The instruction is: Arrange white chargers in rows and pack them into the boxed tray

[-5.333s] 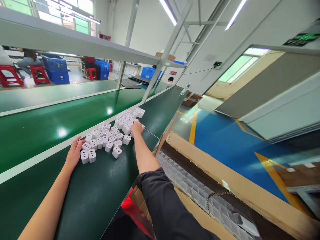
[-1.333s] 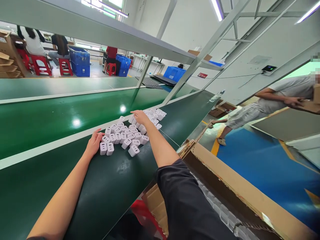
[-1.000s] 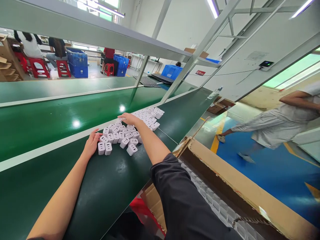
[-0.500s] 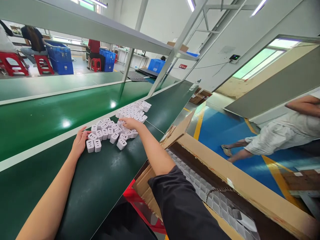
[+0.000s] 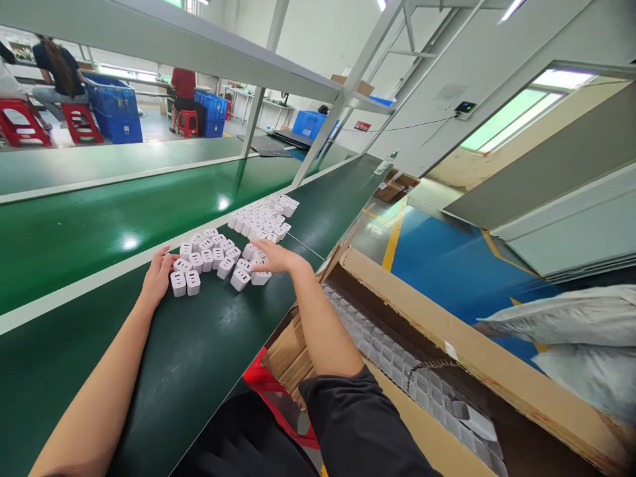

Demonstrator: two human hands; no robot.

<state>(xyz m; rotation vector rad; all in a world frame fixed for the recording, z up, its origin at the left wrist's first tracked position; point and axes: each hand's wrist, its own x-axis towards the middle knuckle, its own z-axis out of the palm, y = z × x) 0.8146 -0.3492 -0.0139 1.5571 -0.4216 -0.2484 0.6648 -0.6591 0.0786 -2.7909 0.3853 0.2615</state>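
Several small white plug adapters [image 5: 218, 255] lie in a loose cluster on the dark green bench top [image 5: 199, 371]. A second bunch of adapters [image 5: 263, 215] sits farther along. My left hand [image 5: 156, 278] rests flat and open against the near end of the cluster, touching two upright adapters [image 5: 185, 283]. My right hand [image 5: 273, 257] lies on the cluster's right side, fingers spread over a few adapters, holding none that I can see.
A large open cardboard box [image 5: 447, 344] stands low on my right, filled with rows of grey-white adapters [image 5: 387, 351]. A red item [image 5: 271, 397] sits under the bench. A green conveyor belt [image 5: 99, 218] runs on the left. A person in light clothing [image 5: 571, 338] passes at right.
My right hand has drawn back along the cluster toward me, pulling adapters nearer. My left hand has stayed at the near end. The passing person has moved closer at the right.
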